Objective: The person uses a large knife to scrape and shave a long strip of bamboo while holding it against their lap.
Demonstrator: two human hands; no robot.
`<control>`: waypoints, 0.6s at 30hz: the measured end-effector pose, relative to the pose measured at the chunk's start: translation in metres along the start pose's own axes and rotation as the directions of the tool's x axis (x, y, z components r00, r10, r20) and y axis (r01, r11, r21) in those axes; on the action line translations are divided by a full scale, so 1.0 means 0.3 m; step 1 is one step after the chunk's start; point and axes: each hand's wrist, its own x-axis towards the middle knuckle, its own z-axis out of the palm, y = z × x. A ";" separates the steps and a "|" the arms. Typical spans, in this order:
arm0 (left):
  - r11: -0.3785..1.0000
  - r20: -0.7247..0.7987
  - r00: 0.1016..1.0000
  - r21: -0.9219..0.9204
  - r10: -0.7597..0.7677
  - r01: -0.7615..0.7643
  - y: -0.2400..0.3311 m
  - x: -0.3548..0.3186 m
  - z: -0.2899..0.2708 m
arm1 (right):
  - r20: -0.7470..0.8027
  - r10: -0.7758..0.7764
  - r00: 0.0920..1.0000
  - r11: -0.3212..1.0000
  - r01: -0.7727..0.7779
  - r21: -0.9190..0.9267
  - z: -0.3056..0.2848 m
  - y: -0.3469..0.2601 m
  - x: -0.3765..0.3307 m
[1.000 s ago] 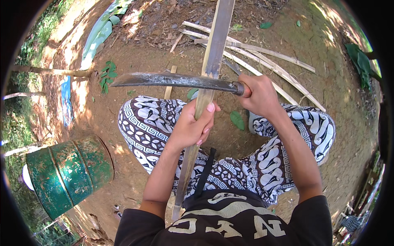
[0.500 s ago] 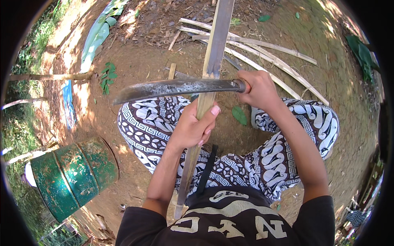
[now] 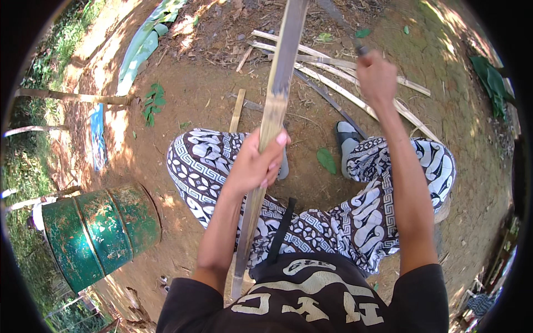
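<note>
The long bamboo strip point(image 3: 270, 119) is gripped at mid-length by the left hand point(image 3: 256, 164), fingers wrapped shut around it, above the patterned lap; it runs from the waist up past the top edge. It is judged light, stiff and springy, with edges that may cut, so the flat faces are best held. Left of the knees lies a rusty green drum point(image 3: 94, 233); its contents cannot be seen. Farther off, the right hand point(image 3: 376, 75) is raised, closed on a dark knife handle point(image 3: 362, 50).

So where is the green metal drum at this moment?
In the head view, the green metal drum lies on its side on the bare soil at the lower left, on the person's left, beside the patterned trousers and apart from the left hand.
</note>
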 end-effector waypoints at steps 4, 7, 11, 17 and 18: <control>0.996 -0.022 1.000 -0.086 -0.010 0.008 -0.033 -0.029 -0.029 | -0.103 0.067 0.992 0.992 -0.055 0.111 -0.097 -0.041 0.044; 0.985 0.032 0.999 -0.171 0.007 -0.001 0.013 0.007 -0.016 | 0.135 -0.093 0.987 0.948 0.046 0.314 -0.136 -0.150 -0.068; 0.992 0.085 0.996 -0.119 -0.037 0.047 0.002 0.001 -0.006 | 0.394 -0.274 0.877 0.940 0.157 0.304 -0.116 -0.219 -0.169; 0.976 0.126 0.991 -0.210 -0.036 0.062 -0.014 -0.018 -0.004 | 0.431 -0.371 0.822 0.892 0.186 0.411 -0.113 -0.238 -0.223; 0.976 0.135 0.990 -0.210 -0.029 0.057 -0.021 -0.019 -0.006 | 0.442 -0.375 0.815 0.888 0.179 0.423 -0.116 -0.235 -0.227</control>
